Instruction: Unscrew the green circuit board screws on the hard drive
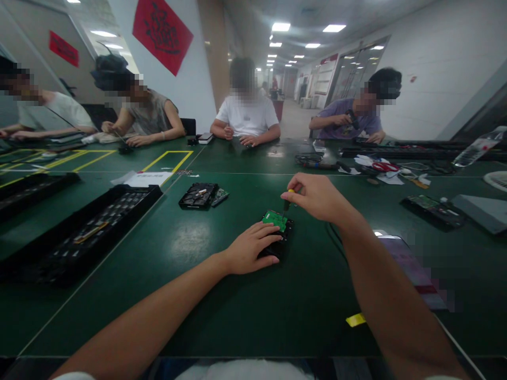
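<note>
Green table (222, 306), left hand (251, 248) flat on hard drive (277, 232), right grip (317, 198) holding screwdriver (287, 203) above it

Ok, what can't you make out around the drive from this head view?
- Screwdriver tip: too small, so its contact with the green board is unclear.
- Near part of the black drive: covered by the left hand.
- Screwdriver handle: mostly inside the right hand.
- Contents of the black tray: too small.

Black hard drive (277, 244) flat on green table, green circuit board (274, 219) up; yellow-handled screwdriver (287, 203) upright on it.
</note>
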A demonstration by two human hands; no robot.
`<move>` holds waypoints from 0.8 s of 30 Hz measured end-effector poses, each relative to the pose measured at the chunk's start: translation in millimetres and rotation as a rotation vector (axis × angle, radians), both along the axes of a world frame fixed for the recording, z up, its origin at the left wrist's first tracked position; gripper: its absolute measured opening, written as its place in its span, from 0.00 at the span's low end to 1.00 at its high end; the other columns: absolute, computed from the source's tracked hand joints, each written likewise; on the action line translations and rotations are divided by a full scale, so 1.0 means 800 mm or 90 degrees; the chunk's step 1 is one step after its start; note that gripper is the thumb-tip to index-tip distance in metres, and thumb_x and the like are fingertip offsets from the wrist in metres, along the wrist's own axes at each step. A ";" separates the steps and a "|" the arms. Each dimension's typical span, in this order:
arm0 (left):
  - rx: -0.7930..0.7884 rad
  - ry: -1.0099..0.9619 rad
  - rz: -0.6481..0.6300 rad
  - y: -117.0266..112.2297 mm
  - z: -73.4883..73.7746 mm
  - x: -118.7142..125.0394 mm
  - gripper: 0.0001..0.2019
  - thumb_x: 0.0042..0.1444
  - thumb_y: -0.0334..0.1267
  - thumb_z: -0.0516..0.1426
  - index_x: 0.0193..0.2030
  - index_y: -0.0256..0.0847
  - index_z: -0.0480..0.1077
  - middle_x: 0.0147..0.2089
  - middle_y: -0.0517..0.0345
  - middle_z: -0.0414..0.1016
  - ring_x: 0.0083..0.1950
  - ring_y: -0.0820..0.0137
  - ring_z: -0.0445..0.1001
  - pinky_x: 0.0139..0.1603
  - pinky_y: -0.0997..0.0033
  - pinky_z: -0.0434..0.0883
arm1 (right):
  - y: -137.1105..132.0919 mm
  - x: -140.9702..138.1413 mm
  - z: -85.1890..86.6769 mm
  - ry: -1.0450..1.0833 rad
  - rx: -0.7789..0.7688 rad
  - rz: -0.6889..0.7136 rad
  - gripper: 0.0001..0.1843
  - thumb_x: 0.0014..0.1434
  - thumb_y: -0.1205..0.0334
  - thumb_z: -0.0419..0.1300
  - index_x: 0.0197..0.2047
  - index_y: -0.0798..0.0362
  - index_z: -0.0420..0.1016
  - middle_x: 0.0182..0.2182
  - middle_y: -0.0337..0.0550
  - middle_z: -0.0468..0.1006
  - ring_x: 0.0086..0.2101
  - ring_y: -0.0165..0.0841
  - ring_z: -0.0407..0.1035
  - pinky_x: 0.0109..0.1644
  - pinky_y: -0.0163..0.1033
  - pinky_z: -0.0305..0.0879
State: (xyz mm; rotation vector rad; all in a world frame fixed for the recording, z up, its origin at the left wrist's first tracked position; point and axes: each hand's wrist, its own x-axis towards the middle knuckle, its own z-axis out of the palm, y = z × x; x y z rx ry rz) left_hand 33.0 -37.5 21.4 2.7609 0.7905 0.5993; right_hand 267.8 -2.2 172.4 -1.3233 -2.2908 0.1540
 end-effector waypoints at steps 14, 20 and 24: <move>0.002 -0.005 -0.002 0.000 -0.001 0.001 0.32 0.66 0.58 0.57 0.72 0.46 0.62 0.74 0.46 0.64 0.75 0.53 0.61 0.76 0.43 0.56 | 0.001 -0.002 0.000 -0.007 0.003 0.064 0.11 0.67 0.68 0.57 0.47 0.53 0.80 0.41 0.46 0.84 0.39 0.36 0.76 0.45 0.38 0.65; 0.000 -0.005 -0.001 0.000 0.000 0.001 0.32 0.66 0.58 0.57 0.72 0.47 0.62 0.74 0.46 0.63 0.75 0.53 0.61 0.76 0.43 0.56 | 0.002 -0.001 -0.001 -0.017 0.009 -0.013 0.08 0.65 0.58 0.63 0.41 0.54 0.79 0.37 0.47 0.84 0.37 0.39 0.77 0.42 0.39 0.64; -0.002 0.005 -0.001 0.000 -0.001 0.000 0.32 0.67 0.58 0.56 0.72 0.47 0.62 0.74 0.46 0.62 0.76 0.54 0.60 0.77 0.44 0.56 | 0.003 -0.001 -0.002 -0.024 0.009 0.008 0.09 0.66 0.65 0.60 0.46 0.55 0.79 0.37 0.47 0.84 0.37 0.38 0.76 0.45 0.39 0.64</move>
